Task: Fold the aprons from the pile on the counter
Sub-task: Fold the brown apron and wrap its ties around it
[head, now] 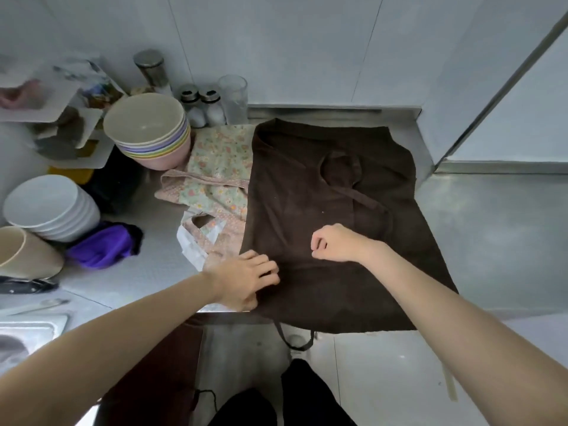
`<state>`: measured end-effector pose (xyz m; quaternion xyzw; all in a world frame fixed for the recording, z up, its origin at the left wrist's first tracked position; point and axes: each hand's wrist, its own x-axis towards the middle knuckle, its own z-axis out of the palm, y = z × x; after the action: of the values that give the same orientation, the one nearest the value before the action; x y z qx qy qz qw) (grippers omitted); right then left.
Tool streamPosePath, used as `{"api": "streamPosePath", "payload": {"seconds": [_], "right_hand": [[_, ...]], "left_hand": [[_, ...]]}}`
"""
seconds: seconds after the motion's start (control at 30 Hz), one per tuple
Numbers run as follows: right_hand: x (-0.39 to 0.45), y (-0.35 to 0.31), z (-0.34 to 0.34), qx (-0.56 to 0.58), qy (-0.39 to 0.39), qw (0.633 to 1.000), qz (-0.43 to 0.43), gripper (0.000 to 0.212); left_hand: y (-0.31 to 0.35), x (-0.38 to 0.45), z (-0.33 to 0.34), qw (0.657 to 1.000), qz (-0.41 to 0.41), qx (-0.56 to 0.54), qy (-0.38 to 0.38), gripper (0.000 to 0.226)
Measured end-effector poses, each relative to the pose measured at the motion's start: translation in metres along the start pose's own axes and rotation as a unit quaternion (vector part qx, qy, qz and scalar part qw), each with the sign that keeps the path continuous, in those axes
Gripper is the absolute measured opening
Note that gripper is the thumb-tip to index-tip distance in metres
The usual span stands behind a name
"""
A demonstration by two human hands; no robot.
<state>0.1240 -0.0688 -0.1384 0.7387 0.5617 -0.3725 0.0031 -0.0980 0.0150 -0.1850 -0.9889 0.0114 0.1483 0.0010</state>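
Note:
A dark brown apron (pixel 307 186) lies spread flat on the steel counter (pixel 144 272), its neck loop and a strap resting on top at the far side. Its near hem hangs over the counter's front edge with a tie dangling below. My left hand (pixel 246 279) presses on the apron's near left edge, fingers curled into the cloth. My right hand (pixel 335 242) hovers over the apron's middle, fingers loosely curled with nothing visible in them. A floral apron (pixel 218 170) lies crumpled to the left, partly under the brown one.
A stack of pastel bowls (pixel 150 133) stands at the back left, with shakers (pixel 201 104) and a glass (pixel 233 98) behind. White bowls (pixel 49 207), a beige cup (pixel 21 253) and a purple cloth (pixel 104 245) sit at the left. A sink (pixel 21 336) is at the near left.

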Motion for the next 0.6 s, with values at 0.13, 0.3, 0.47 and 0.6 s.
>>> {"api": "streamPosePath", "payload": {"seconds": [0.13,0.3,0.47,0.6], "right_hand": [[-0.009,0.003,0.035,-0.054,-0.034,0.998,0.028,0.043],[-0.023,-0.003,0.069,-0.122,-0.057,0.99,0.034,0.089],[-0.028,-0.014,0.083,-0.055,-0.053,0.995,0.058,0.108],[-0.028,-0.028,0.074,0.023,0.081,0.994,0.066,0.089]], "left_hand": [[0.019,-0.004,0.022,0.988,-0.031,0.042,-0.147,0.085],[0.02,0.004,0.011,0.991,-0.061,-0.029,-0.119,0.065],[0.004,0.015,-0.011,0.971,-0.148,-0.182,-0.045,0.028],[-0.012,0.029,-0.037,0.917,-0.242,-0.316,0.028,0.038]]}}
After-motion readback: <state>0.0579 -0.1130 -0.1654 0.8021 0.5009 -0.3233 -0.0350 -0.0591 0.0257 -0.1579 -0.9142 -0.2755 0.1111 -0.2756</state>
